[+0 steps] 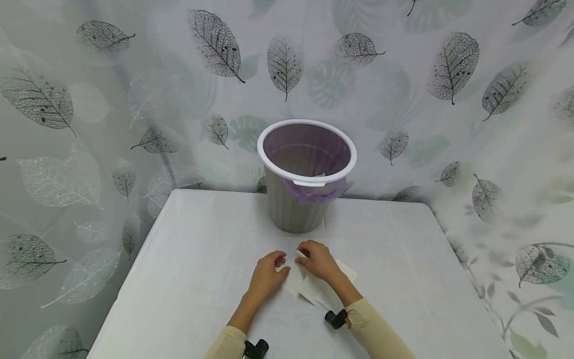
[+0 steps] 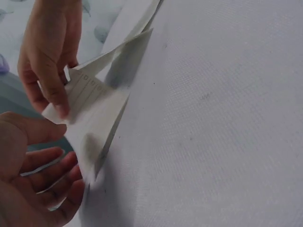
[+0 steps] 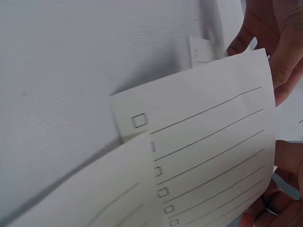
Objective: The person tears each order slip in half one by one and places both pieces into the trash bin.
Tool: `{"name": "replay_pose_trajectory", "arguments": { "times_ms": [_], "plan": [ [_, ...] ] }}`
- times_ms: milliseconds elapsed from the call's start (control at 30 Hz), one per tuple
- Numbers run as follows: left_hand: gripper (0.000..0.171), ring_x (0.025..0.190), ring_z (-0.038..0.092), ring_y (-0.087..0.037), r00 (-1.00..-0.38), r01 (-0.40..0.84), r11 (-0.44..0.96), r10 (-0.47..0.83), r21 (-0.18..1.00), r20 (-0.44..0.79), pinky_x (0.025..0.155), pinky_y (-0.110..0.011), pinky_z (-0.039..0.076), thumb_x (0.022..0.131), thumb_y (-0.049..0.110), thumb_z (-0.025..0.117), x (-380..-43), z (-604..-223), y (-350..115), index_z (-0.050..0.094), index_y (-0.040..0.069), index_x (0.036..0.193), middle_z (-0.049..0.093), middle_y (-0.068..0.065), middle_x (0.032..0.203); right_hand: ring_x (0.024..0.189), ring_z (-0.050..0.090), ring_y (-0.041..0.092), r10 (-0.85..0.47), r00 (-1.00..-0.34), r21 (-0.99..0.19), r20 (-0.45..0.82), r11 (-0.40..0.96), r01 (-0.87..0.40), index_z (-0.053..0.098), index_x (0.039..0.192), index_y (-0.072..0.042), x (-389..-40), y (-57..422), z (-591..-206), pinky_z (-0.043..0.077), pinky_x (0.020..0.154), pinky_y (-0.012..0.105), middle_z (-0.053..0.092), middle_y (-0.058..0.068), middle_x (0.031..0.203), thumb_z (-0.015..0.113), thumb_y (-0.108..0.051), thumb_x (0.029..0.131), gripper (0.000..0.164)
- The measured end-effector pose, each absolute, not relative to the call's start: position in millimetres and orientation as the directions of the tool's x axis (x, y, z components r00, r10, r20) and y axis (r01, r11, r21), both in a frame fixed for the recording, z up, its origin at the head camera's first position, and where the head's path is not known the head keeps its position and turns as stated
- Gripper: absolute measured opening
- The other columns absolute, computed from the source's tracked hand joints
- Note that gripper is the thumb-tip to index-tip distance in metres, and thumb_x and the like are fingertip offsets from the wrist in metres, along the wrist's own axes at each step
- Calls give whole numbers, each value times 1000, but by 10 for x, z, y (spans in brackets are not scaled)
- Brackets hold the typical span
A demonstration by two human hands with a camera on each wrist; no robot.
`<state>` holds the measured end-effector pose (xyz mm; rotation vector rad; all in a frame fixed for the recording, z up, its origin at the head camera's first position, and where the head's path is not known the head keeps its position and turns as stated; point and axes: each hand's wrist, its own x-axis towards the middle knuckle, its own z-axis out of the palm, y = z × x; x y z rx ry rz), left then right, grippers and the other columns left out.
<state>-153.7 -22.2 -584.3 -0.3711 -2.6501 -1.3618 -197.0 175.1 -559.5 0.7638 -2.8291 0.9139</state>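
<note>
On the far left, the leaf-print curtain (image 1: 103, 119) hangs down beside the white-covered table (image 1: 188, 259). Now the left sleeve (image 1: 224, 344), a black wrist device (image 1: 256, 349) at its cuff, and here's the left hand (image 1: 264, 276): fingers loosely spread, thumb right by the paper's edge, though I can't tell whether it touches. Between the hands, near the person's side of the bin, sits the lined checklist sheet (image 3: 213, 118), little boxes running along one edge, its corner lifted. Behind it stands the ribbed wastebasket (image 1: 291, 214), white-rimmed, purple liner (image 1: 314, 194) folded over; something pale shows inside, too small to name. Next, the right hand (image 1: 317, 260), pinching that sheet between thumb and fingers! Under its wrist, more paper sheets (image 1: 329, 294) overlap on the table, and finally the right sleeve (image 1: 378, 326).
</note>
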Motion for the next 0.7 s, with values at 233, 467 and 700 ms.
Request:
{"name": "replay_pose_trajectory", "arguments": {
  "times_ms": [233,467,700],
  "plan": [
    [11,82,70,-21,-925,372,515,131,772,358,71,-36,56,91,-1,77,-1592,-5769,-241,76,1,102,72,-3,87,80,62,18,-385,-883,-670,267,585,-458,72,92,-10,-1956,1753,-5471,54,74,41,63,-4,85,84,-7,88,12],
    [6,80,69,-18,-908,403,509,120,761,400,68,-32,56,91,-2,77,-1621,-5677,-277,77,4,93,69,0,85,84,65,21,-377,-882,-710,282,537,-456,71,93,-10,-1947,1755,-5442,55,77,51,64,-2,86,84,-15,89,14],
    [8,75,64,-16,-894,432,575,171,695,414,67,-33,54,88,-2,78,-1616,-5591,-319,76,5,89,64,1,81,97,67,28,-453,-833,-674,319,509,-535,74,104,-5,-1954,1736,-5400,54,87,52,73,5,102,83,-13,90,18]
  ]
}}
